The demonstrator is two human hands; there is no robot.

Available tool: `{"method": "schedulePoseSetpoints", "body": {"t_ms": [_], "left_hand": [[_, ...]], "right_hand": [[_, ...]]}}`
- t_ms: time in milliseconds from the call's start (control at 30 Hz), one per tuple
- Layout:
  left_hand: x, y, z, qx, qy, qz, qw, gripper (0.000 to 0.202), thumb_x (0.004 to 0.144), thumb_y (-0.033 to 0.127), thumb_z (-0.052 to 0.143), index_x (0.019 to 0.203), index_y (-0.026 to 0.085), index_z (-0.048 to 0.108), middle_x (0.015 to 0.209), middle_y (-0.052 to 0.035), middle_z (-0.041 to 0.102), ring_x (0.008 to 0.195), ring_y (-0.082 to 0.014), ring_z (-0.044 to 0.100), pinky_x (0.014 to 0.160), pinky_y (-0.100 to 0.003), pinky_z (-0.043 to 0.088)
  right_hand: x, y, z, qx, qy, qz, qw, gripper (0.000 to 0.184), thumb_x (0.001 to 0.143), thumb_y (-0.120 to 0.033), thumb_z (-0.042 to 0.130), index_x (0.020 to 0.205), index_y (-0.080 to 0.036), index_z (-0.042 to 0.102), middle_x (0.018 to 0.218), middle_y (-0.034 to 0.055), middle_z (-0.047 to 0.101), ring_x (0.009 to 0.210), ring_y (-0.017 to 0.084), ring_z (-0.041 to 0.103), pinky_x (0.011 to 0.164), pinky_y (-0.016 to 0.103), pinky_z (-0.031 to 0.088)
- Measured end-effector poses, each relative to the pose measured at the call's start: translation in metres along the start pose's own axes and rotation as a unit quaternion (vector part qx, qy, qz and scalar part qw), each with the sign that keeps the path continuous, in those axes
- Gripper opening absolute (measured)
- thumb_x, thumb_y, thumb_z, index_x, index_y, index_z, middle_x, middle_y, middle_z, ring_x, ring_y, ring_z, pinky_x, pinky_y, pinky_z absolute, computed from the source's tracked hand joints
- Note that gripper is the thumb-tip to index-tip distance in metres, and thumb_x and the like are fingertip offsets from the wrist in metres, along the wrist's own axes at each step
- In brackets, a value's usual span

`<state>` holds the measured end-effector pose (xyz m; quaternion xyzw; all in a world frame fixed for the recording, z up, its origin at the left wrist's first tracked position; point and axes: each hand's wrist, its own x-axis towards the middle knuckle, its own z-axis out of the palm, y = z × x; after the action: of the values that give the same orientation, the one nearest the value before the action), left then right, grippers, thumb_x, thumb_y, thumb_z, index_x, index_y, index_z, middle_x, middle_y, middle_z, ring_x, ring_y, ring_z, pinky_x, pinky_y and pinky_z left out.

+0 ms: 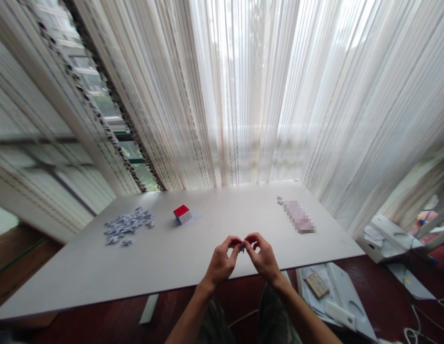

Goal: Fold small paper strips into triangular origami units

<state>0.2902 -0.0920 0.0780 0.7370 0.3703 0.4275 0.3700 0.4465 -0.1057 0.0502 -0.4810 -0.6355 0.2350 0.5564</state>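
Note:
Near the front edge of the white table [222, 210], my left hand [222, 260] and my right hand [260, 255] meet fingertip to fingertip. Both pinch one small greyish piece [242, 247], mostly covered by my fingers, so its exact kind is unclear. Similar small grey-white pieces lie in a loose pile [127, 224] at the table's left. A cube [182, 214] with a red top and a white side stands between that pile and my hands, beside a pale, flat sheet [195, 217].
At right on the table lies a pinkish blurred rectangle [299, 217], with a few small grey pieces [280, 200] by its far end. Sheer curtains [243, 95] hang behind the table. Below its right edge are white drawers [345, 296] holding papers and a small box [317, 285].

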Motion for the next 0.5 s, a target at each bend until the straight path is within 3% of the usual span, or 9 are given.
{"method": "schedulePoseSetpoints", "body": {"t_ms": [167,333,500], "left_hand": [[-0.0014,-0.0004,0.0012,-0.011,0.006,0.004,1.0,0.017,0.091,0.031,0.052,0.097,0.017,0.059,0.088,-0.0054,0.069,0.084,-0.0178,0.066,0.08,-0.031,0.052],[-0.0012,-0.0049,0.0036,-0.029,0.012,-0.011,0.999,0.018,0.088,0.033,0.058,0.095,0.017,0.059,0.088,-0.006,0.069,0.085,-0.019,0.067,0.08,-0.031,0.053],[0.0001,-0.0084,0.0036,-0.042,0.026,-0.04,0.998,0.019,0.086,0.035,0.06,0.095,0.018,0.057,0.09,-0.0063,0.069,0.09,-0.0209,0.068,0.078,-0.031,0.053]], "right_hand": [[0.0011,-0.0039,-0.0004,0.045,0.018,0.042,0.998,0.025,0.086,-0.036,0.058,0.103,-0.017,0.06,0.082,0.0065,0.069,0.072,0.018,0.064,0.059,0.027,0.049],[-0.0016,-0.0054,-0.0027,0.051,0.01,0.059,0.997,0.026,0.087,-0.037,0.058,0.102,-0.017,0.063,0.082,0.0062,0.069,0.072,0.018,0.063,0.062,0.028,0.049],[-0.0015,-0.0098,-0.0071,0.042,-0.023,0.05,0.998,0.025,0.089,-0.038,0.057,0.102,-0.019,0.067,0.096,0.0079,0.069,0.082,0.019,0.064,0.065,0.027,0.048]]}}
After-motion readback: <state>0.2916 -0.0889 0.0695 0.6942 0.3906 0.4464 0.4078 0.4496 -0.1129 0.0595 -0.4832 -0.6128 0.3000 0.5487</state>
